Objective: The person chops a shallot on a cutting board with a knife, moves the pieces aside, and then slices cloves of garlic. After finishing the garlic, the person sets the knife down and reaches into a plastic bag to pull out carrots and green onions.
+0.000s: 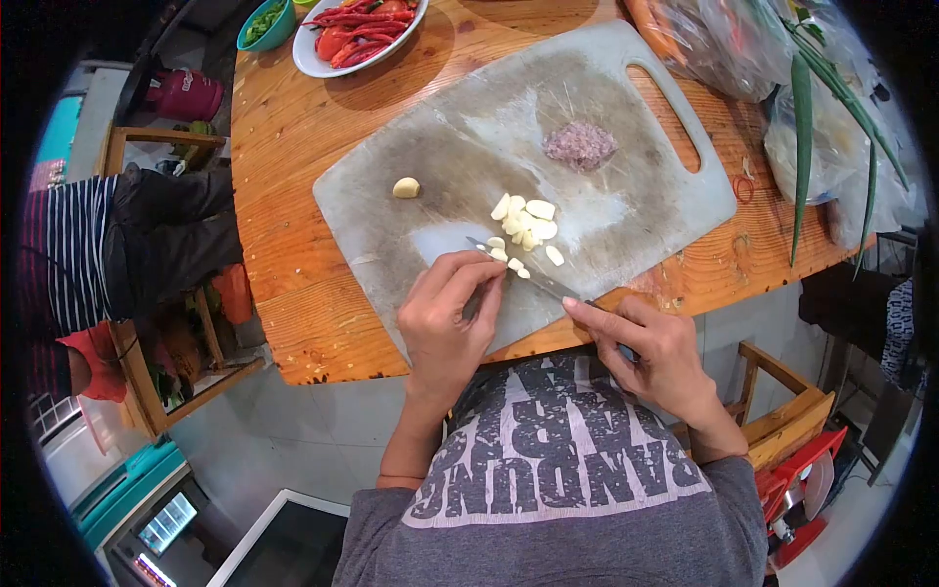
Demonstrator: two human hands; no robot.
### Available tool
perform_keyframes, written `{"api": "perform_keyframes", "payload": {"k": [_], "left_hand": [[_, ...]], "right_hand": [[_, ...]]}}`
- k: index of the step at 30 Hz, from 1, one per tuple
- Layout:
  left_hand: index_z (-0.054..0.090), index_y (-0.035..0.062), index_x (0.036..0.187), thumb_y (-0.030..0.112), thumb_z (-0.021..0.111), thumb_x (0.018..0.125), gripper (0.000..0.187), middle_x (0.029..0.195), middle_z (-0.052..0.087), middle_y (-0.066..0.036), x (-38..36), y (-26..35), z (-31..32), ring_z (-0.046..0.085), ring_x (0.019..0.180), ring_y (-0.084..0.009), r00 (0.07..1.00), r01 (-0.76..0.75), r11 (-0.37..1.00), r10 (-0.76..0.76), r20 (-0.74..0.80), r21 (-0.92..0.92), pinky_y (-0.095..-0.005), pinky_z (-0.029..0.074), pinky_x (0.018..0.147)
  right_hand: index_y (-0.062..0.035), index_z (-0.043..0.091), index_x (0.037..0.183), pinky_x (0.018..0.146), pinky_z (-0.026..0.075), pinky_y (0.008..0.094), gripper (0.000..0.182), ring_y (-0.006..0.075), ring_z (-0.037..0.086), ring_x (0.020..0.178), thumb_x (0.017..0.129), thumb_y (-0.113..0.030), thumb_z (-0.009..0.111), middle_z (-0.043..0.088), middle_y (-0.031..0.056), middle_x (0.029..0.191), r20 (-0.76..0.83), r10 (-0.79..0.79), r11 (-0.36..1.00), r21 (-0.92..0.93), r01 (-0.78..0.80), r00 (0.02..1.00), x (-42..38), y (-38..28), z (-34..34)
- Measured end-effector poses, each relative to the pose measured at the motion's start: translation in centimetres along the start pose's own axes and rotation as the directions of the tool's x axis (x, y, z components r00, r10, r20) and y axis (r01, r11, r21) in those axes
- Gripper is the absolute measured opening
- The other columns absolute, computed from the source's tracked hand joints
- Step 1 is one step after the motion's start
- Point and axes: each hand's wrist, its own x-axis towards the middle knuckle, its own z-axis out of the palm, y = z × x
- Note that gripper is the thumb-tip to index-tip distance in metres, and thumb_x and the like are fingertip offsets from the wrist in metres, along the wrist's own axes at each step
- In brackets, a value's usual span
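Note:
My right hand is closed around the handle of a small knife, its blade angled up and left over the cutting board. Beside the blade's tip, the fingers of my left hand pinch together at a small garlic piece. Just beyond the blade lies a pile of cut garlic, with a few loose slices around it. One whole clove rests farther left. Finely chopped purplish onion forms a mound toward the board's far right.
A white bowl of red chillies and tomatoes and a teal bowl of greens stand at the far left. Plastic bags and long green leaves lie at right. Another person is at the left.

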Motion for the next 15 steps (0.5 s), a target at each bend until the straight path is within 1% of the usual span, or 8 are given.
{"api": "perform_keyframes", "payload": {"k": [3, 6, 9, 11, 12, 15], "left_hand": [[0.077, 0.0038, 0.092, -0.003, 0.079, 0.078, 0.016, 0.093, 0.074, -0.008, 0.0, 0.0, 0.2, 0.072, 0.082, -0.0178, 1.000, 0.019, 1.000, -0.019, -0.011, -0.004, -0.0296, 0.056, 0.070], [0.077, 0.0041, 0.092, -0.001, 0.080, 0.078, 0.015, 0.092, 0.074, -0.008, 0.2, -0.2, 0.7, 0.072, 0.081, -0.0178, 0.999, 0.001, 1.000, 0.000, -0.035, 0.025, -0.0294, 0.055, 0.069], [0.078, 0.0040, 0.092, 0.001, 0.080, 0.079, 0.014, 0.091, 0.074, -0.007, 0.6, -0.3, 0.8, 0.071, 0.079, -0.0181, 0.999, -0.012, 0.998, 0.015, -0.040, 0.058, -0.0291, 0.055, 0.068], [0.078, 0.0040, 0.093, 0.002, 0.080, 0.080, 0.013, 0.091, 0.074, -0.007, 0.8, -0.2, 0.9, 0.071, 0.078, -0.0188, 0.998, -0.036, 0.994, 0.040, -0.044, 0.103, -0.0293, 0.054, 0.068], [0.078, 0.0039, 0.093, 0.002, 0.080, 0.080, 0.013, 0.091, 0.074, -0.007, 0.8, -0.1, 0.9, 0.071, 0.078, -0.0191, 0.999, -0.017, 0.994, 0.021, -0.044, 0.104, -0.0298, 0.054, 0.069], [0.078, 0.0037, 0.093, 0.003, 0.080, 0.080, 0.013, 0.091, 0.074, -0.007, 0.8, 0.1, 1.1, 0.070, 0.079, -0.0198, 0.998, 0.042, 0.994, -0.038, -0.041, 0.098, -0.0313, 0.054, 0.071]], "right_hand": [[-0.0257, 0.064, 0.139, 0.052, 0.049, 0.0345, 0.057, 0.0197, 0.057, 0.057, 0.085, -0.006, 0.070, 0.055, 0.0042, 0.073, 0.009, -0.001, 0.994, -0.107, 0.002, 1.000, -0.1, -0.4, -0.4], [-0.0207, 0.063, 0.140, 0.056, 0.050, 0.0354, 0.058, 0.0220, 0.060, 0.060, 0.085, -0.003, 0.068, 0.061, 0.0065, 0.076, 0.021, 0.052, 0.998, 0.046, -0.053, 0.998, 0.0, -0.3, -0.5], [-0.0145, 0.063, 0.139, 0.060, 0.051, 0.0365, 0.056, 0.0249, 0.063, 0.064, 0.086, 0.001, 0.066, 0.066, 0.0108, 0.081, 0.008, 0.086, 0.971, 0.224, -0.086, 0.996, 0.0, -0.1, -0.6], [-0.0121, 0.063, 0.139, 0.061, 0.051, 0.0370, 0.054, 0.0260, 0.063, 0.065, 0.086, 0.002, 0.065, 0.067, 0.0128, 0.082, -0.018, 0.080, 0.971, 0.227, -0.074, 0.997, -0.1, 0.1, -0.3], [-0.0109, 0.063, 0.138, 0.062, 0.051, 0.0372, 0.053, 0.0265, 0.064, 0.066, 0.087, 0.003, 0.065, 0.068, 0.0137, 0.082, -0.032, 0.079, 0.971, 0.228, -0.069, 0.996, -0.1, 0.1, -0.3], [-0.0114, 0.064, 0.137, 0.062, 0.051, 0.0377, 0.052, 0.0266, 0.063, 0.066, 0.087, 0.002, 0.065, 0.068, 0.0142, 0.081, -0.031, 0.089, 0.971, 0.224, -0.080, 0.995, -0.2, 0.1, -0.3]]}}
